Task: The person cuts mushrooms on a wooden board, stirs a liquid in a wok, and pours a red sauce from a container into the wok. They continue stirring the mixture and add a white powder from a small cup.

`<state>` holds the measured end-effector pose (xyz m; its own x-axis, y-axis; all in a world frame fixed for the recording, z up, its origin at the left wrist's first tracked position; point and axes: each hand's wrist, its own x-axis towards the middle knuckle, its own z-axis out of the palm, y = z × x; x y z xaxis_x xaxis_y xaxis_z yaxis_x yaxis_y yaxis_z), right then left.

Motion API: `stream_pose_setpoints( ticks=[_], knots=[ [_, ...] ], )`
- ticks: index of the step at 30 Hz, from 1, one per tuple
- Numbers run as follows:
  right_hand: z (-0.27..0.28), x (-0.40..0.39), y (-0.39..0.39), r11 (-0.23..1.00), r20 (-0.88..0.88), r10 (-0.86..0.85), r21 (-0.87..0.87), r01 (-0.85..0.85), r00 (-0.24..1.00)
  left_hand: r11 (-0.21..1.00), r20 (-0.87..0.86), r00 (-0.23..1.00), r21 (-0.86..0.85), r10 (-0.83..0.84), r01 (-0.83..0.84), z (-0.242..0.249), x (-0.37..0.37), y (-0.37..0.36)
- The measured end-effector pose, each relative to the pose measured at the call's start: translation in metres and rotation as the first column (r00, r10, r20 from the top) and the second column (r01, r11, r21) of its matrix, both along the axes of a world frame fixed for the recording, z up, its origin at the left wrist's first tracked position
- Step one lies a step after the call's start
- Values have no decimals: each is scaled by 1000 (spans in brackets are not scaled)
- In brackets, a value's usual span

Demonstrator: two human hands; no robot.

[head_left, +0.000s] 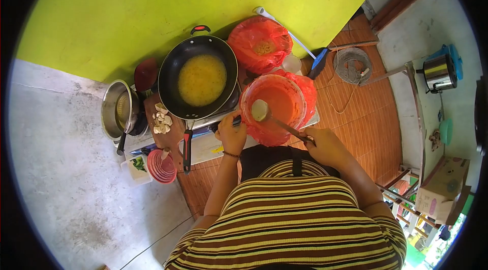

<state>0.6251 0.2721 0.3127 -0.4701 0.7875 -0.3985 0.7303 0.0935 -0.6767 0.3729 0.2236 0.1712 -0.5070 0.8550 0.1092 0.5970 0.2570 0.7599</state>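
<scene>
My right hand [327,146] is wrapped round the handle of a ladle [260,111], whose bowl is over the left part of a tub of orange-red paste [274,98]. Red plastic surrounds the tub. My left hand [232,134] is closed beside the tub's lower left edge, at the stove front; what it grips, if anything, is hidden. Left of the tub, a black wok [170,79] holds bubbling yellow oil [202,80], its red and black handle [187,150] pointing toward me.
Left of the wok are a cutting board [171,139] with pale pieces [161,119], a steel bowl [109,109] and a pink basket [161,167]. Behind the tub sits a red plastic-lined container [259,44]. A blue brush [319,62] leans at the right.
</scene>
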Motion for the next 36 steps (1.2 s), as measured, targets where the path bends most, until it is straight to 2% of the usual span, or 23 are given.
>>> stream_pose_setpoints(
  ticks=[3,6,10,13,16,19,22,25,31,33,36],
  knots=[
    [9,9,0,1000,-7,15,0,-15,1000,1000,-31,1000,-25,2,-3,3,2,1],
    [10,12,-2,1000,1,6,9,-6,1000,998,68,998,-56,-10,14,-6,0,-1],
    [-6,8,-8,998,49,-23,62,20,999,999,39,999,-26,-21,22,-5,1,1],
    [-18,5,-11,998,-58,-45,50,48,997,1000,-25,1000,-13,-10,10,4,3,2],
    [-12,6,-9,997,-25,-60,-40,59,998,1000,2,1000,-23,-13,13,3,1,-1],
    [-3,10,-5,955,-48,-164,-257,146,985,999,52,998,-28,-25,26,-6,-1,-2],
    [-11,12,-6,993,-83,-107,-60,102,991,999,44,999,-31,-23,24,-5,0,-2],
    [-9,1,-6,989,64,-140,-33,143,988,999,16,1000,-41,-12,13,3,4,2],
    [-24,-12,-5,985,101,-152,-69,160,983,999,-51,998,-15,-30,29,11,7,2],
    [-35,-11,-6,994,19,-112,-16,112,994,999,-54,998,-31,-32,31,11,7,3],
    [-30,-14,-5,991,18,-122,-45,123,992,998,23,998,-38,-55,55,1,4,2]
  ],
)
